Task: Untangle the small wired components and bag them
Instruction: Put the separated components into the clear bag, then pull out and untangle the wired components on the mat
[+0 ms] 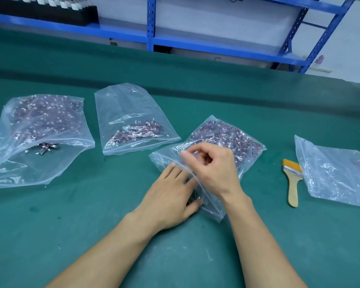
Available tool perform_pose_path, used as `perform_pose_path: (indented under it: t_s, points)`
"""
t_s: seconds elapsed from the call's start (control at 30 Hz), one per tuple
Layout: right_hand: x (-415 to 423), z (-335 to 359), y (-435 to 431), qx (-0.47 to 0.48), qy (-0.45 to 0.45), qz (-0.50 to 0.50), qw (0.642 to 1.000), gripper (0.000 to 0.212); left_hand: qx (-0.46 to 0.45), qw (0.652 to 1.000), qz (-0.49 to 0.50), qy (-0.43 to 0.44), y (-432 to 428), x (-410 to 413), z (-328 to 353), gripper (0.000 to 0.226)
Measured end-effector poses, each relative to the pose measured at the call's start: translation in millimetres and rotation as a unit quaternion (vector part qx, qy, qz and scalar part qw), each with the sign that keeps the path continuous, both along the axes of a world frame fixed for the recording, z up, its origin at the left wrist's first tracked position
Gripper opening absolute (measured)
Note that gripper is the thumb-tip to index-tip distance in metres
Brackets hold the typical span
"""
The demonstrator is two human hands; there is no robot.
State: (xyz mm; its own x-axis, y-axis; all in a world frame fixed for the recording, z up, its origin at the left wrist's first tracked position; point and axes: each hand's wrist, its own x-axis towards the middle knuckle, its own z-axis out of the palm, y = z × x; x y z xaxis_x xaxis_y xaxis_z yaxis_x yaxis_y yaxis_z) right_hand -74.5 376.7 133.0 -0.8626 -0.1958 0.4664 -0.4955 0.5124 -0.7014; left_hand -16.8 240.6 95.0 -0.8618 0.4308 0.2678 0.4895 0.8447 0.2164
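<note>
One clear plastic bag (247, 150) of red-wired components (222, 132) lay centre on the green mat (112, 215). Your left hand (170, 200) rested flat, fingers straight, at its mouth; your right hand (214, 169) pinched its film.

Green-covered workbench (92, 225), blue steel shelving (151, 23) behind, pale wall (216, 21)

- brush (292, 182): orange bristles, silver band, pale wood handle
- table mat (104, 221) under the brush: teal green, a few whitish specks
- nearest bag (246, 151) left of the brush: clear plastic, full of dark red and black wires (222, 132) with white plugs
- shelving (151, 23) way behind the brush: bright blue, row of punched holes
</note>
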Motion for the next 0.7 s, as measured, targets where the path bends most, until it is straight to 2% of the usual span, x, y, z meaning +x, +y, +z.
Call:
perform_pose_path:
  t_s: [0.07, 0.17, 0.33, 0.43, 0.5, 0.7]
  points:
    - [-5, -1, 3, -0.024, -0.020, -0.012, 0.999, 0.046, 0.007, 1.000, -0.014, 0.011, -2, 0, 1, 0.041]
    - [-13, -12, 7, 0.035, -0.043, -0.026, 0.998, 0.067, 0.042, 0.998, -0.034, 0.037, -8, 0, 6, 0.027]
    - [-22, -31, 9, 0.180, -0.115, -0.069, 0.974, 0.061, 0.121, 0.988, 0.002, 0.091, -16, 3, 13, 0.024]
    - [-20, -33, 11, 0.202, -0.129, -0.103, 0.965, 0.052, 0.150, 0.981, 0.021, 0.120, -20, 5, 16, 0.023]
    - [-18, -32, 14, 0.201, -0.137, -0.111, 0.964, 0.053, 0.163, 0.979, 0.032, 0.122, -23, 5, 17, 0.023]
    - [-17, -17, 29, 0.233, -0.167, -0.145, 0.947, 0.056, 0.190, 0.976, 0.070, 0.079, -35, 3, 18, 0.028]
